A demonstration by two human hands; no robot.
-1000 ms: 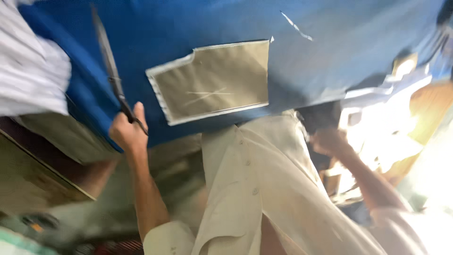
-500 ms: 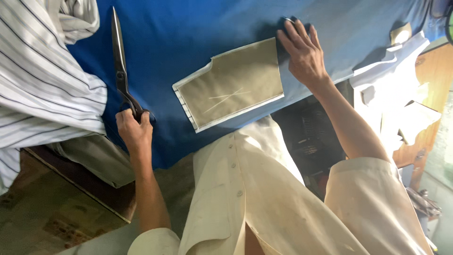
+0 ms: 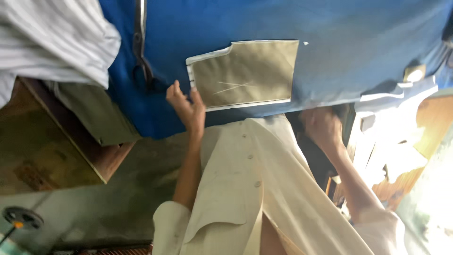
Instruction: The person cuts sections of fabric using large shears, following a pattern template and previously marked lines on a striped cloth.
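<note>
Left hand [image 3: 186,106] open, empty, at olive fabric piece [image 3: 245,73] edge; right hand [image 3: 323,127] blurred, grip unclear. Flatten w/ palm before shears [image 3: 140,45].

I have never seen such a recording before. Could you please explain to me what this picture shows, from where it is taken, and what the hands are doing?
The picture comes from a camera worn on a person's head, looking down past their pale shirt at a table. There is no machine, only two bare hands. A blue cloth covers the table. On it lie a khaki cut piece of fabric and dark scissors. Striped white fabric is heaped beside them. The left hand is open, with its fingers at the khaki piece's edge, and holds nothing. The right hand is at the table's near edge, too blurred to tell more.
</note>
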